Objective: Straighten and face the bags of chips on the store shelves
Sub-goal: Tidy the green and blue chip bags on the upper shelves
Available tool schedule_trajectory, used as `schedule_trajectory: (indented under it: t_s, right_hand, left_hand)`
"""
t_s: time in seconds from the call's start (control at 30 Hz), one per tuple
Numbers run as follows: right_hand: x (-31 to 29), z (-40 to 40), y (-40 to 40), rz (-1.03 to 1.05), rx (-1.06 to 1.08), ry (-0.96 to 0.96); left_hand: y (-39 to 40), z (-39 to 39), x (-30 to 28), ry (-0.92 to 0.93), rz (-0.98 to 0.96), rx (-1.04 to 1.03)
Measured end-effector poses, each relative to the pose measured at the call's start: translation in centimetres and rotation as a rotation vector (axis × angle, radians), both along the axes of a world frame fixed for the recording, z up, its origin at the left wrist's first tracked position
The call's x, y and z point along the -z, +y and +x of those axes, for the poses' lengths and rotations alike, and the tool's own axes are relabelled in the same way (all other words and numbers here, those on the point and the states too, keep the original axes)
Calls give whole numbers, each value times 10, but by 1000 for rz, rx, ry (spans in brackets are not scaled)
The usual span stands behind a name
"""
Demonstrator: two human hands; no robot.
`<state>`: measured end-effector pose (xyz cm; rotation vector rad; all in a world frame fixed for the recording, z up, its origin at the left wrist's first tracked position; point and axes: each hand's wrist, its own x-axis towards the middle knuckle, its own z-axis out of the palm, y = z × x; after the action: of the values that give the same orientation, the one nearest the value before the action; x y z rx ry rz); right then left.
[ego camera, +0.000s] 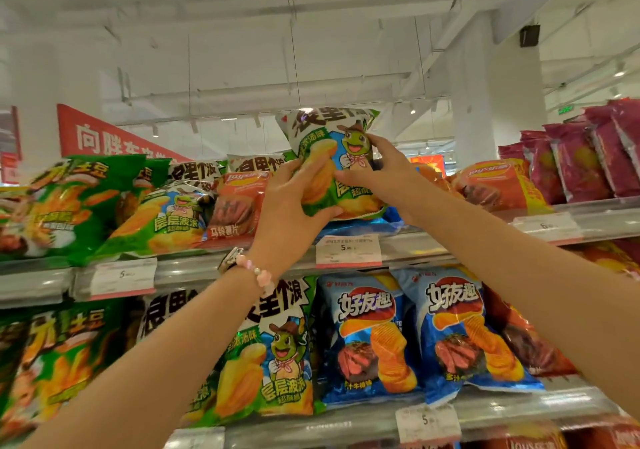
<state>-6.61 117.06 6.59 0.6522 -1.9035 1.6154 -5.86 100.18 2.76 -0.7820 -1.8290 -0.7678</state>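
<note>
Holding green frog-mascot chip bag (332, 157) upright above top shelf (415, 244): left hand (294, 202) grasps lower corner, right hand (377, 171) pinches side, keeping front outward

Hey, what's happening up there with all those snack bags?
A person is tidying a shop's chip shelves. Both hands hold one green and white chip bag upright at the top shelf, front facing out: the left hand grips its lower left edge, the right hand its right side. Beneath it lies a blue bag. To its left, other green bags lean tilted, not yet straightened.
</note>
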Motion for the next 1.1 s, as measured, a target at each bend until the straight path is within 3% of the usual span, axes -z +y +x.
schedule_trajectory:
  t_s: [0.1,0.2,0.27,0.4,0.7,1.1]
  right_hand:
    - [-2,3,-2,-37,45,29]
    - [-5,2,2,-88,76,43]
    - [-6,1,3,-84,94,47]
    - [-5,-4,-1,-44,137,68]
    - [-2,-5,-7,-30,148,65]
    - [-18,-4,1,-158,161,30]
  left_hand:
    - [-26,-1,-6,-14,-14,-52]
    - [-60,-9,-10,-91,11,-286]
    - [-76,-16,-11,-194,-8,-436]
    - [-92,-32,-12,-434,-80,-525]
    - [-101,-52,-14,-378,22,-289]
    - [-128,-40,-36,-139,390,-113]
